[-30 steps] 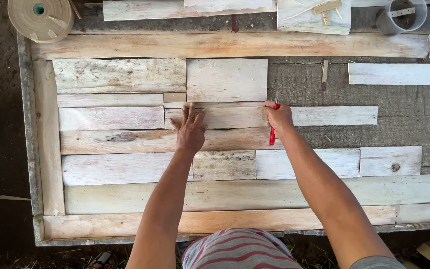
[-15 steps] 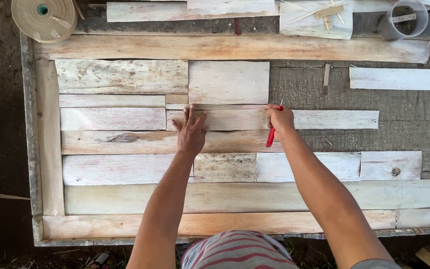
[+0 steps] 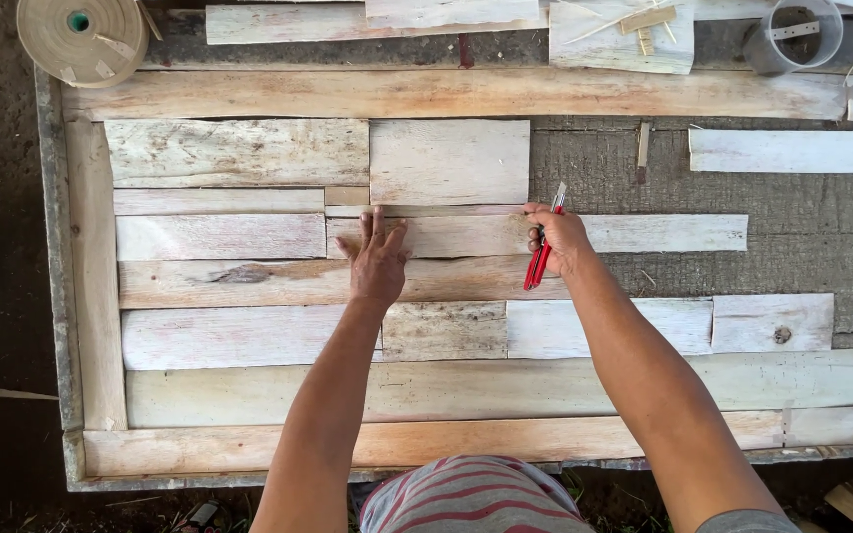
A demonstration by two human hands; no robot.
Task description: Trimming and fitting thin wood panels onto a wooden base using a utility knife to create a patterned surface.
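Nearest, the left hand (image 3: 379, 265) has stayed spread flat on the pale wood strip (image 3: 466, 237), while the right hand (image 3: 557, 240), fist closed round a red cutter (image 3: 542, 255), has barely shifted at its upper edge, beyond lies the tape roll (image 3: 82, 36).

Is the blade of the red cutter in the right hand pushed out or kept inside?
Pushed out. A pale blade tip shows beyond the top end of the red cutter, which the right hand grips, at the edge of a pale wood strip.

Red knife (image 3: 541, 255) upright over pale strip (image 3: 535, 235).
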